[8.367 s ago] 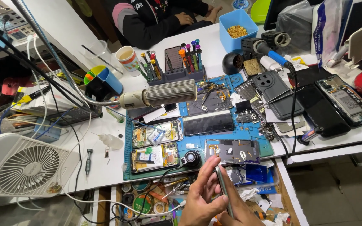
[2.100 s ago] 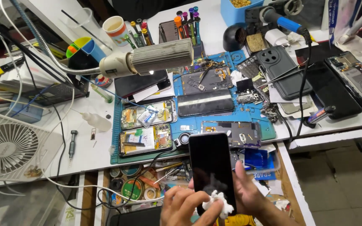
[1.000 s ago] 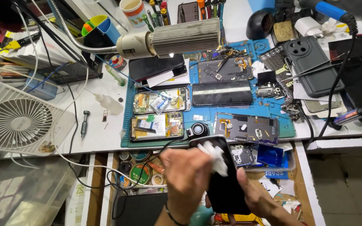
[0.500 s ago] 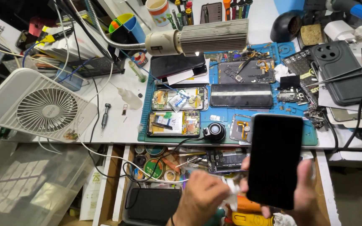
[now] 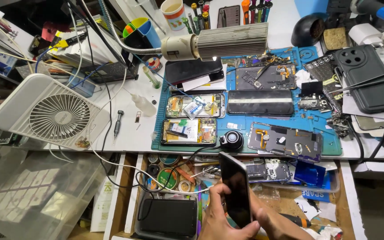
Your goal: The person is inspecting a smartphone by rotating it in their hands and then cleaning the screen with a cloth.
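- The phone now stands almost edge-on to the view, where half a second ago its dark glass faced up flat; it is low over the open drawer, in front of the blue mat.
- The left hand curls its fingers around the phone's lower edge, thumb on the glass.
- The right hand props it from behind, fingers closed on it; the white cloth seen earlier is out of sight.
- To my eye, the wiping has given way to checking the glass.

A cluttered white workbench with an open drawer, lit by a gooseneck lamp.
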